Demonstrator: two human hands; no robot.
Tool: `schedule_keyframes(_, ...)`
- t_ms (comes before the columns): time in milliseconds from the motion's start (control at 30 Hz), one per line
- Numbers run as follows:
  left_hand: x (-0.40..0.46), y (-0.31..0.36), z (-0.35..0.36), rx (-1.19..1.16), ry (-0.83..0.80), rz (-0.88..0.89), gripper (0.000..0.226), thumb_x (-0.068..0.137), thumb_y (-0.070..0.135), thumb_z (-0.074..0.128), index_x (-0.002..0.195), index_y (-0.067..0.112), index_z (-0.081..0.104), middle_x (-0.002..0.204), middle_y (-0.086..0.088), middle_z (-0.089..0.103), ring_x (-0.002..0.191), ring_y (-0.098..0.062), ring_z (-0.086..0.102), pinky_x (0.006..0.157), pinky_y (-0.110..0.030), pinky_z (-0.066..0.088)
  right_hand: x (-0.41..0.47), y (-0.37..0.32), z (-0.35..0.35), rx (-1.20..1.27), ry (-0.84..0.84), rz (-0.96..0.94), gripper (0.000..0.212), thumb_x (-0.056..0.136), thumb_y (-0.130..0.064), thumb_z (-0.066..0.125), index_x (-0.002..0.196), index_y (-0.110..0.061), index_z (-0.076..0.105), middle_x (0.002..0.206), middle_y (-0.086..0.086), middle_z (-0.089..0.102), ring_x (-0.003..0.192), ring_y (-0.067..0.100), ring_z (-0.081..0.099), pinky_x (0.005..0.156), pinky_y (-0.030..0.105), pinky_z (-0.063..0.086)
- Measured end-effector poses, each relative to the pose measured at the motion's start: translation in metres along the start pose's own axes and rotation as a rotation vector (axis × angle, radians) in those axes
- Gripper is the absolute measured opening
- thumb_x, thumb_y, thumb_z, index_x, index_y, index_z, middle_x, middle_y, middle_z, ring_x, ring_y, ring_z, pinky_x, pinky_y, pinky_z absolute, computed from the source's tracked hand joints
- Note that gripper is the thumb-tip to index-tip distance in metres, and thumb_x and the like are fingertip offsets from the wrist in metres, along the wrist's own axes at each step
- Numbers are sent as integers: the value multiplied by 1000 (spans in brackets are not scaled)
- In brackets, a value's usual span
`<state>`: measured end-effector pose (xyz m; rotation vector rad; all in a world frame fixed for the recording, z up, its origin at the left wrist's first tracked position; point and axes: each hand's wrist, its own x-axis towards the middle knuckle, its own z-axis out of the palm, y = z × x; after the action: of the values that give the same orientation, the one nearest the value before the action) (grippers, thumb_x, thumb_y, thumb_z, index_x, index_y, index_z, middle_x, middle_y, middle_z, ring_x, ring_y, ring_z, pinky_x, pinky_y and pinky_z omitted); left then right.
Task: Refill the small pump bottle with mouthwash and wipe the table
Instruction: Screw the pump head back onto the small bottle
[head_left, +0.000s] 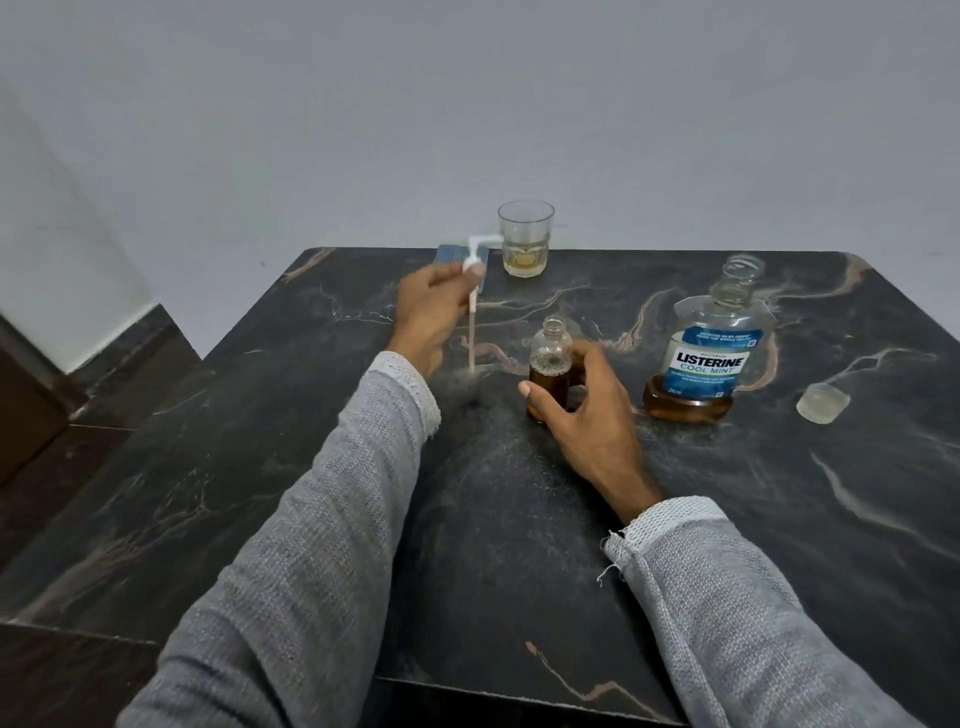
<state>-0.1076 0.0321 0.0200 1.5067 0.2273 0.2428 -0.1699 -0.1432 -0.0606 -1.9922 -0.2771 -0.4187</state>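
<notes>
The small clear bottle (549, 364) stands uncapped in the middle of the dark marble table (779, 519), about half full of amber liquid. My right hand (582, 410) grips its lower body. My left hand (426, 312) pinches the white pump head (475, 260) above the table to the bottle's left, its long dip tube (471, 338) hanging straight down. To the right stands the open Listerine mouthwash bottle (711, 353) with a little amber liquid at the bottom. Its clear cap (823, 402) lies on the table further right.
A drinking glass (525, 239) with a little yellowish liquid stands at the table's far edge. A blue cloth (457, 254) lies beside it, partly behind my left hand. A grey wall rises behind the table. The floor drops off at the left.
</notes>
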Motion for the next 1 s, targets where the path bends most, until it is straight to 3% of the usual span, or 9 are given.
schedule_keyframes(133, -17, 48, 9, -325, -110, 118, 29, 89, 8, 66, 117, -1, 61, 92, -4, 70, 85, -11, 68, 90, -30, 56, -1, -1, -1, 13, -5, 7, 49, 80, -41, 75, 119, -38, 45, 117, -18, 54, 109, 1, 53, 83, 7, 37)
schedule_keyframes(333, -35, 75, 31, -514, -252, 235, 15, 91, 5, 63, 106, 3, 63, 84, -5, 70, 81, -14, 65, 87, -28, 56, 1, 1, 0, 10, -16, 28, 53, 80, -42, 74, 124, -32, 47, 124, -11, 57, 111, 2, 52, 83, 6, 36)
schedule_keyframes(500, -40, 63, 43, -506, -255, 235, 18, 91, 4, 63, 108, 2, 62, 85, -4, 71, 78, -13, 66, 78, -27, 57, 1, 2, 0, 9, 0, 19, 53, 79, -43, 75, 123, -35, 47, 122, -11, 58, 109, 2, 54, 88, 17, 44)
schedule_keyframes(667, -45, 36, 45, -431, -257, 229, 21, 90, 5, 64, 110, 5, 62, 96, -4, 72, 93, -16, 67, 88, -31, 56, 2, 2, 2, 8, 4, 15, 54, 79, -43, 75, 123, -33, 47, 121, -12, 58, 109, 0, 53, 85, 9, 39)
schedule_keyframes(767, -50, 19, 43, -359, -256, 242, 18, 88, 7, 66, 105, 14, 65, 102, -3, 72, 102, -17, 66, 93, -32, 54, 2, 2, 2, 12, 11, 9, 54, 79, -41, 75, 124, -31, 48, 121, -10, 59, 110, 2, 54, 89, 16, 43)
schedule_keyframes(867, -54, 4, 42, -258, -247, 272, 18, 88, 10, 68, 102, 20, 67, 100, 1, 73, 98, -10, 68, 86, -25, 54, 2, 1, 1, 22, 6, 6, 53, 80, -40, 75, 124, -29, 48, 120, -9, 60, 109, 5, 55, 90, 20, 45)
schedule_keyframes(1000, -60, -10, 38, -183, -266, 291, 20, 87, 10, 69, 102, 21, 69, 100, 6, 74, 98, -6, 69, 83, -18, 53, 1, 0, 1, 20, 12, -8, 51, 80, -39, 75, 122, -28, 49, 116, -8, 60, 107, 4, 55, 88, 15, 42)
